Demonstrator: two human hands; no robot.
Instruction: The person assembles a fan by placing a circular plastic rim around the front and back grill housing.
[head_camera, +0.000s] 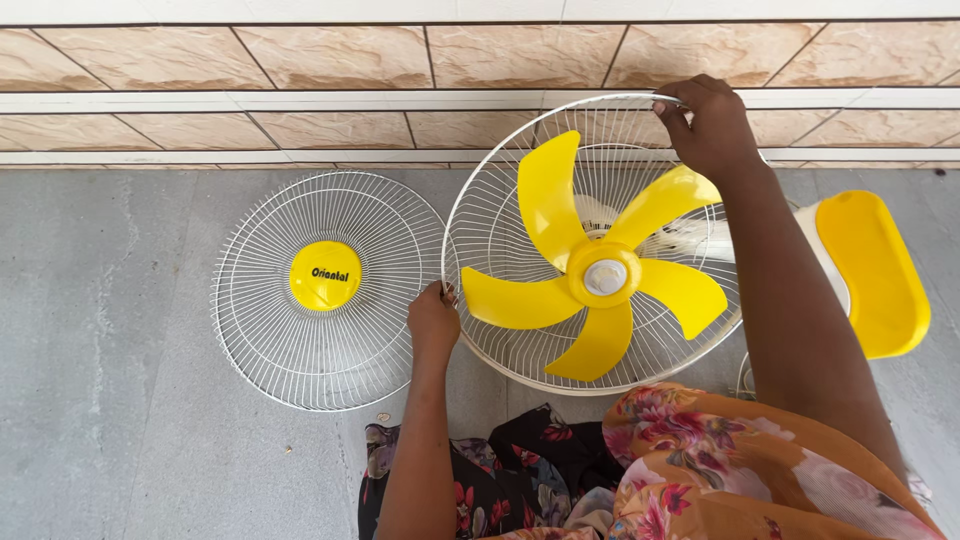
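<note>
A fan lies face up on the grey floor, its yellow five-blade propeller (600, 275) sitting inside the white wire rear guard (490, 220). My left hand (433, 322) grips the guard's rim at its near left side. My right hand (708, 125) holds the rim at the far top, close to the wall. The detached white front grille (270, 330), with a round yellow centre cap (325, 275), lies flat on the floor just left of the fan, its edge touching or nearly touching the guard.
The fan's yellow and white base (875, 270) sticks out to the right. A tiled wall (300, 60) runs along the far side. My floral-clothed lap (680, 470) fills the near bottom edge. A small screw-like piece (384, 417) lies on the floor by the grille.
</note>
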